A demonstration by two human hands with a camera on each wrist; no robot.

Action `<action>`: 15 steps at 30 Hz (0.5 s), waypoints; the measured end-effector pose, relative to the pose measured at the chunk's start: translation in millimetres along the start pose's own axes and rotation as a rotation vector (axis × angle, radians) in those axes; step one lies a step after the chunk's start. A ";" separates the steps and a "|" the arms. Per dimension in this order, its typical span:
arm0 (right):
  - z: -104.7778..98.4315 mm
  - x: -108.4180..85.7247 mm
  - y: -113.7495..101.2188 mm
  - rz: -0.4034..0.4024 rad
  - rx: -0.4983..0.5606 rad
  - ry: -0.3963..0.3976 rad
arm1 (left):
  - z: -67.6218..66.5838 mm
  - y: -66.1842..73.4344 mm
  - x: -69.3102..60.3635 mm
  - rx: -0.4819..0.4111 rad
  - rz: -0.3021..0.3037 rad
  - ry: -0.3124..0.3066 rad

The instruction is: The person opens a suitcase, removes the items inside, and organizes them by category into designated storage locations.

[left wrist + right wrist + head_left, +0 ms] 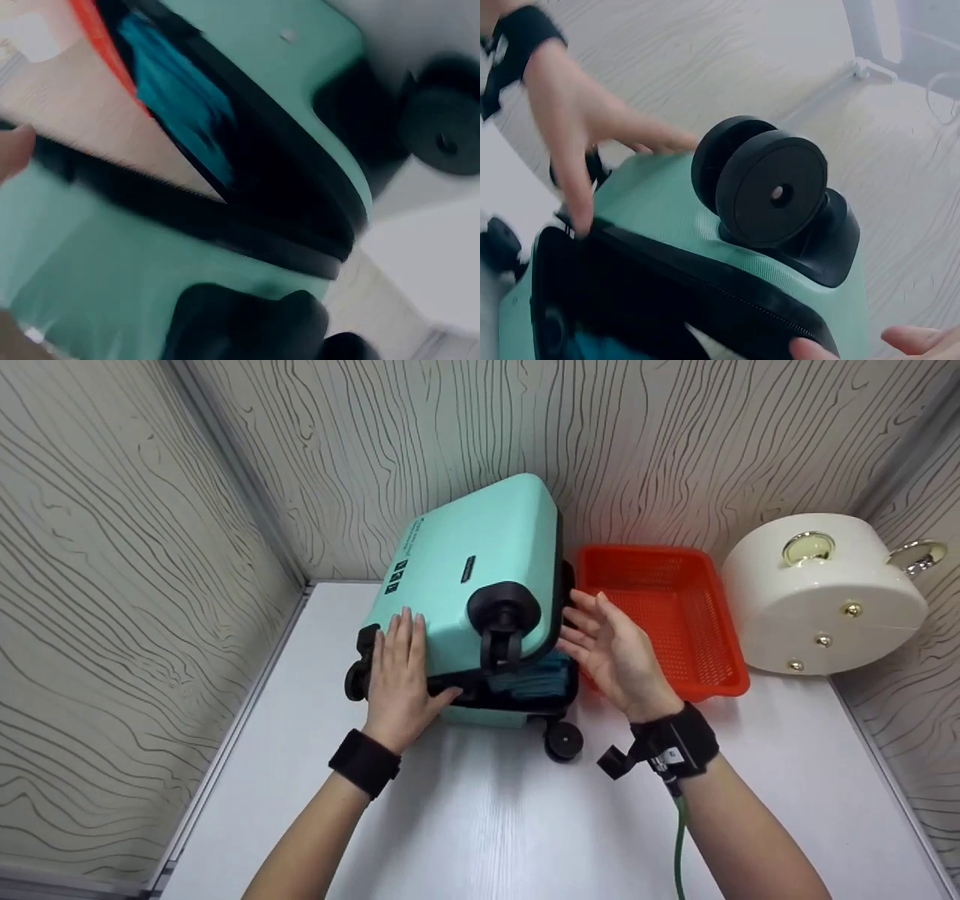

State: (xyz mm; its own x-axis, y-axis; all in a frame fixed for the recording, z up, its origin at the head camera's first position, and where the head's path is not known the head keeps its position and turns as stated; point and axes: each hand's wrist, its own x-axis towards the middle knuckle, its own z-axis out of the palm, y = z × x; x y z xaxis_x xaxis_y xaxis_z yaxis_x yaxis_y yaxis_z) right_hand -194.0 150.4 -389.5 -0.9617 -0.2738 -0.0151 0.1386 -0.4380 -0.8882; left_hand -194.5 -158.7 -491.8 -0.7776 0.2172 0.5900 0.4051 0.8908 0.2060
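Observation:
A mint-green suitcase (450,536) lies on the table, its lid tilted partly open toward the near side. Folded teal cloth (536,679) shows through the gap, and the rest of the inside is dark. My left hand (397,682) rests flat on the lid's near left part, fingers straight, thumb over the black zipper edge (172,199). At the lid's right edge is my right hand (616,660), palm turned up, fingers extended and gripping nothing. A black double wheel (772,187) stands out from the lid in the right wrist view.
An orange-red plastic basket (731,652) stands right of the suitcase, partly behind my right hand. Beyond it, a cream round case (780,592) with gold studs leans near the wall. Patterned panels (637,450) border the white table (487,825). A green cable (679,847) hangs from my right wrist.

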 end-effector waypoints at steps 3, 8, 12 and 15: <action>14.1 1.3 1.2 -0.046 0.027 -0.020 | 7.3 -0.8 -0.3 0.036 -0.006 0.119; 32.7 4.8 2.5 -0.117 0.062 -0.064 | 8.6 -6.6 0.1 0.010 -0.026 0.210; 38.5 7.7 6.4 -0.170 -0.003 -0.118 | 4.7 -15.0 4.4 -0.043 -0.064 0.242; 31.2 11.8 15.4 -0.238 -0.207 -0.142 | -2.4 -22.3 8.5 -0.112 -0.110 0.253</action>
State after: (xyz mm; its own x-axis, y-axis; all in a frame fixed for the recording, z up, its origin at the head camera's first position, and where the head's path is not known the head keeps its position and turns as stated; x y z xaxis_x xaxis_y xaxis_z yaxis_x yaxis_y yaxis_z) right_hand -195.8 113.7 -389.0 -0.9169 -0.3074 0.2544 -0.1501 -0.3249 -0.9337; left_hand -209.0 -177.6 -489.5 -0.6805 0.0029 0.7328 0.3865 0.8510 0.3556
